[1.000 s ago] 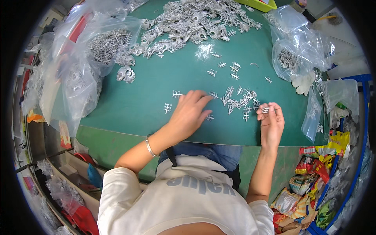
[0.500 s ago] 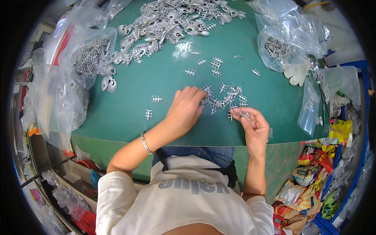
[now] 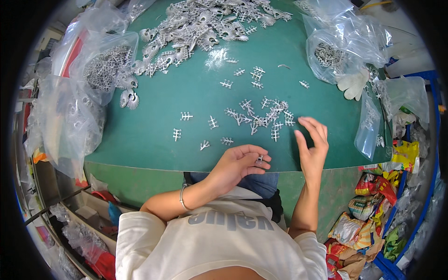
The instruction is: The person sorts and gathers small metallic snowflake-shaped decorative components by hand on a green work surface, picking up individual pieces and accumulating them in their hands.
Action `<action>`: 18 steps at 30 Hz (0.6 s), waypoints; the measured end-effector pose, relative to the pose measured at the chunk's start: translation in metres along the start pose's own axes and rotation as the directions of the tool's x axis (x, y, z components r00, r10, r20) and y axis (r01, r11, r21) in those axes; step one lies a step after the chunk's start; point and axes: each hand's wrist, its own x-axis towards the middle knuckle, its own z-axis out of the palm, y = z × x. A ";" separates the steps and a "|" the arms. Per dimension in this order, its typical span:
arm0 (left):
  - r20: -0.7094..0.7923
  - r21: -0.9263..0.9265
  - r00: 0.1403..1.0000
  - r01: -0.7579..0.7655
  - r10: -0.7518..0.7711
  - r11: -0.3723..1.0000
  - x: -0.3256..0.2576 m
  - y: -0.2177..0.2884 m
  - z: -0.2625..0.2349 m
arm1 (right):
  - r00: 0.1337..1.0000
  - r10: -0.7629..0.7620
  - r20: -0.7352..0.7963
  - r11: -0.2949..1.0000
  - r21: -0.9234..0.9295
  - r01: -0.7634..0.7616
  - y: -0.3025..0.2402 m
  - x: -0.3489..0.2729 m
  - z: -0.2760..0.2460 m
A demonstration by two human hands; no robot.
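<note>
My left hand [image 3: 238,165] is turned partly palm up over the front edge of the table, closed with a small silvery metal piece [image 3: 260,159] at its fingers. My right hand [image 3: 313,142] is held just right of a loose cluster of small branched metal pieces [image 3: 261,122]. Its thumb and fingers are apart, and nothing shows between them. Single branched pieces lie left of the cluster, among them one upright piece [image 3: 213,122], one near the left [image 3: 186,116] and one closer to my left hand [image 3: 227,141]. A few more pieces [image 3: 257,73] lie beyond the cluster.
A big heap of silvery shell-shaped and branched castings [image 3: 200,28] covers the far side of the green table [image 3: 154,112]. Clear bags of metal parts [image 3: 107,67] stand at the left, others [image 3: 329,53] at the right beside a pale glove [image 3: 353,85]. Colourful packages [image 3: 366,207] fill the lower right.
My left hand has drawn back from the cluster toward the table edge, a metal piece now showing in it. Several pieces lie newly visible on the table. My right hand has moved right and opened.
</note>
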 end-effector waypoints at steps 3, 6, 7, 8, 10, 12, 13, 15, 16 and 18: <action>0.029 0.412 0.959 -0.269 0.282 0.871 0.001 -0.003 -0.002 | 0.983 -0.180 0.042 0.927 -0.328 0.184 0.008 0.007 0.016; 0.179 0.907 0.819 -0.352 0.546 0.231 -0.005 0.019 0.008 | 0.976 -0.209 0.069 0.947 -0.233 0.219 0.018 0.002 0.015; 0.216 0.934 0.786 -0.339 0.580 0.111 -0.003 0.020 0.006 | 0.980 -0.183 0.080 0.961 -0.193 0.195 0.020 -0.001 0.011; 0.257 0.949 0.752 -0.316 0.607 -0.011 -0.001 0.020 0.003 | 0.991 -0.137 -0.002 0.986 -0.094 0.136 0.021 -0.004 0.009; 0.298 0.951 0.717 -0.282 0.630 -0.129 0.002 0.022 0.003 | 0.988 -0.016 -0.151 0.992 0.118 0.034 0.025 -0.011 0.008; 0.291 0.953 0.714 -0.276 0.637 -0.125 0.005 0.027 0.005 | 0.958 0.286 -0.032 0.693 0.697 -0.183 0.028 -0.014 0.006; 0.314 0.948 0.686 -0.264 0.656 -0.178 0.007 0.031 0.007 | 0.946 0.301 0.118 0.425 0.872 -0.244 0.028 -0.011 -0.001; 0.364 0.931 0.627 -0.235 0.689 -0.279 0.017 0.041 0.010 | 0.909 0.296 0.292 0.069 0.943 -0.326 0.031 -0.007 -0.006; 0.409 0.911 0.636 -0.243 0.655 -0.333 0.025 0.047 0.009 | 0.912 0.328 0.248 0.186 0.929 -0.319 0.030 -0.005 -0.005; 0.485 0.864 0.648 -0.253 0.587 -0.436 0.041 0.060 0.005 | 0.917 0.367 0.158 0.407 0.859 -0.311 0.022 0.001 -0.003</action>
